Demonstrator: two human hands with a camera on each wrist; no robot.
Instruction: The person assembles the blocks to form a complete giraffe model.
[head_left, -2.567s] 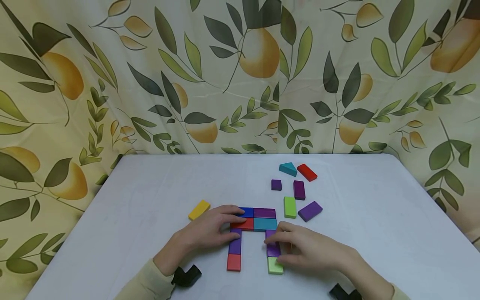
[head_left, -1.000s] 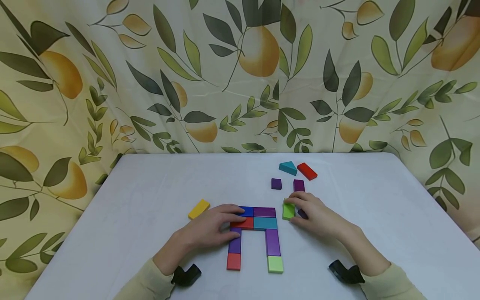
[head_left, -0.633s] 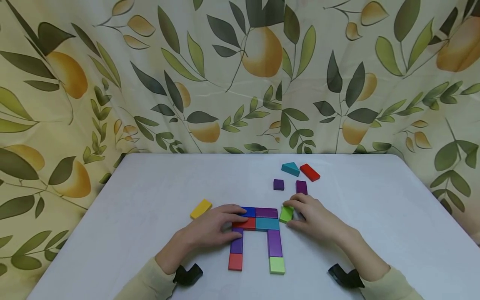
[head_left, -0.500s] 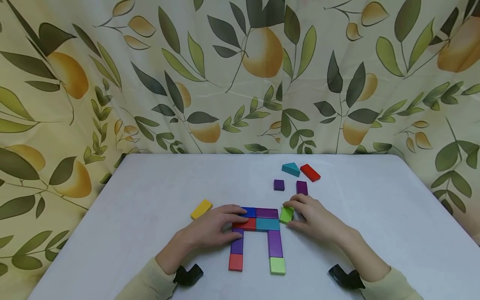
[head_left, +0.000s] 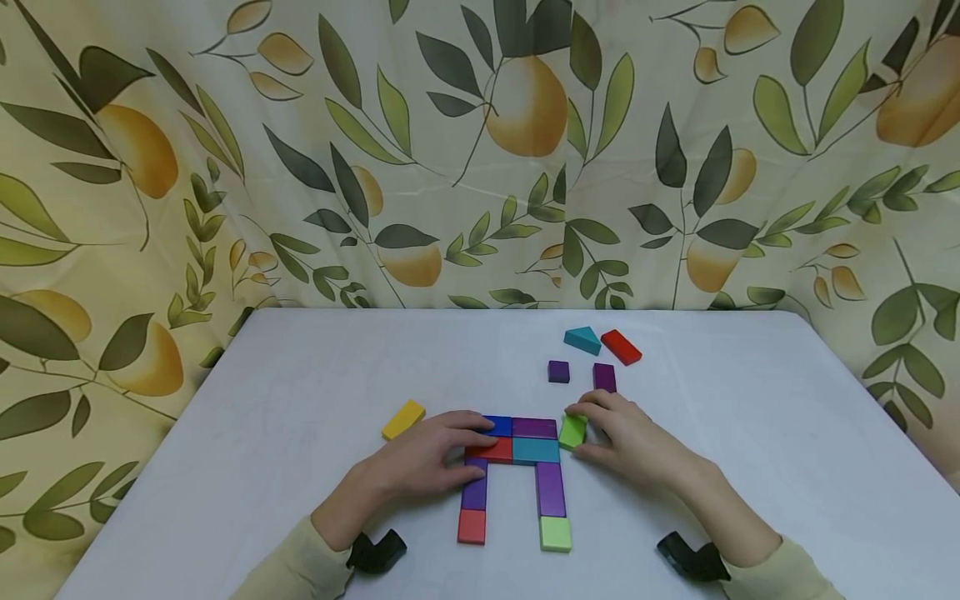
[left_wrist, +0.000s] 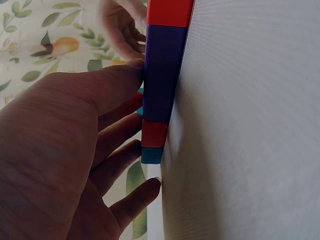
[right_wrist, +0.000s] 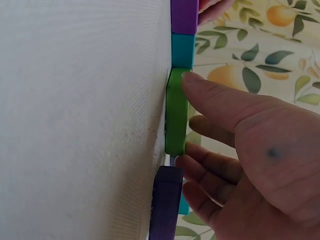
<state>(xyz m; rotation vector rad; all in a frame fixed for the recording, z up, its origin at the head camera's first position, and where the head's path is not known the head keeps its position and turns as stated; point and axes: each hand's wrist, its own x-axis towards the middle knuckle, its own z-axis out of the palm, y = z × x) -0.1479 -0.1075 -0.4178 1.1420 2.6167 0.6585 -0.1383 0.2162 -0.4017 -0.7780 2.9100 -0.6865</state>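
Flat coloured blocks form a two-legged figure on the table. My left hand point(head_left: 427, 454) rests its fingertips on the figure's left side, on the blue block point(head_left: 498, 426), the red block point(head_left: 491, 451) and the upper purple block point(head_left: 474, 493) of the left leg. At the figure's right side my right hand point(head_left: 637, 437) holds a green block point(head_left: 573, 432) between thumb and fingers. That block lies slightly turned, its edge right at the teal block point(head_left: 536, 450). In the right wrist view the thumb sits on the green block's near end, with a dark purple block point(right_wrist: 166, 200) below.
Behind my right hand lie a plum block point(head_left: 603, 377), a small purple cube point(head_left: 558, 372), a teal triangle point(head_left: 582, 339) and a red block point(head_left: 621, 347). A yellow block point(head_left: 403, 419) lies beyond my left hand. A patterned curtain point(head_left: 465, 167) hangs behind the table.
My right hand has left the right leg, taken hold of the green block and brought it leftward to the figure, turning it slightly. The left hand has kept its place.
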